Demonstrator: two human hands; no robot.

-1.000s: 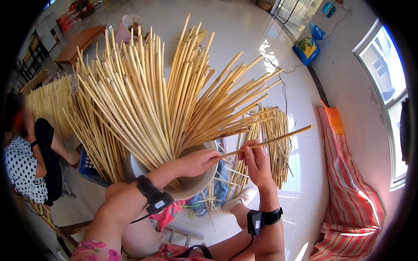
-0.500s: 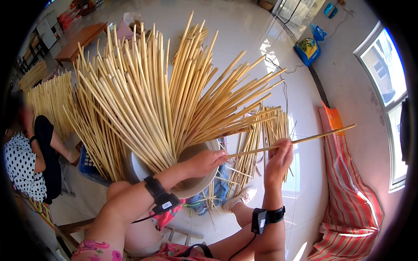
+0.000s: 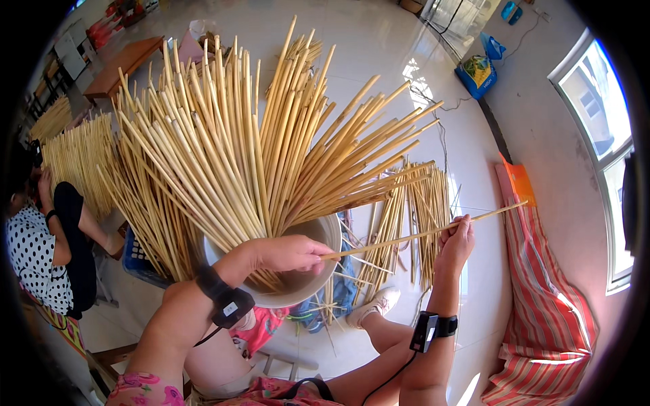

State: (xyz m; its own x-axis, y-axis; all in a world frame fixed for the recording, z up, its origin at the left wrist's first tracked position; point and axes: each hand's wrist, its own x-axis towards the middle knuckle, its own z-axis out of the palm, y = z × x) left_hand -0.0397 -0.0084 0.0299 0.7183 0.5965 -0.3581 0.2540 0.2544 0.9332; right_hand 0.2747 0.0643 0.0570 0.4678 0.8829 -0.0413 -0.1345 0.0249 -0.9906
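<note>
A thin tan stalk (image 3: pixel 406 238) is stretched between my two hands, slanting up to the right. My left hand (image 3: pixel 296 254) pinches its lower end above the rim of a pale tub (image 3: pixel 308 296). Farther along the stalk, the fingers of my right hand (image 3: pixel 456 242) are closed round it, and its tip sticks out past them. Large fanned bunches of similar stalks (image 3: pixel 203 149) stand in the tub, leaning outward beyond my left hand. Below my right hand, more stalks (image 3: pixel 428 196) lie in heaps on the floor.
At the left a person in a dotted top (image 3: pixel 37 254) sits near a row of stalks (image 3: pixel 81 155). A blue basket (image 3: pixel 139 260) is beside the tub. Red striped cloth (image 3: pixel 542 291) hangs along the right wall. A blue and yellow bag (image 3: pixel 477 73) stands farther back.
My left hand has moved left and slightly down, while my right hand has moved a little right. More of the stalk now shows between them.
</note>
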